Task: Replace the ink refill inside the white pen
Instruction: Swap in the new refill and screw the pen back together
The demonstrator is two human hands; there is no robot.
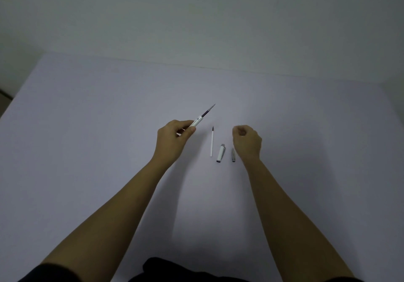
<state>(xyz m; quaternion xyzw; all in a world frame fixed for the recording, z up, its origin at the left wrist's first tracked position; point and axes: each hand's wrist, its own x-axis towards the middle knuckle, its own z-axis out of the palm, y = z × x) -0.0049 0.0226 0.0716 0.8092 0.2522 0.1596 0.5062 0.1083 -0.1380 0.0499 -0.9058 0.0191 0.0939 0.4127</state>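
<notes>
My left hand (pixel 175 138) grips the white pen barrel (pixel 197 122), held tilted up to the right above the table. A dark ink refill (pixel 208 110) sticks out of the barrel's open end, its tip pointing away. A second refill (pixel 211 142), thin and white with a dark tip, lies on the table between my hands. Beside it lie the white pen cap (pixel 220 153) and a small grey tip piece (pixel 233 155). My right hand (pixel 247 140) hovers just right of the grey piece, fingers curled shut, with nothing visible in it.
The pale table top (pixel 109 117) reaches to a wall edge at the back. Both forearms stretch in from the bottom. A dark garment (pixel 166 268) shows at the near edge.
</notes>
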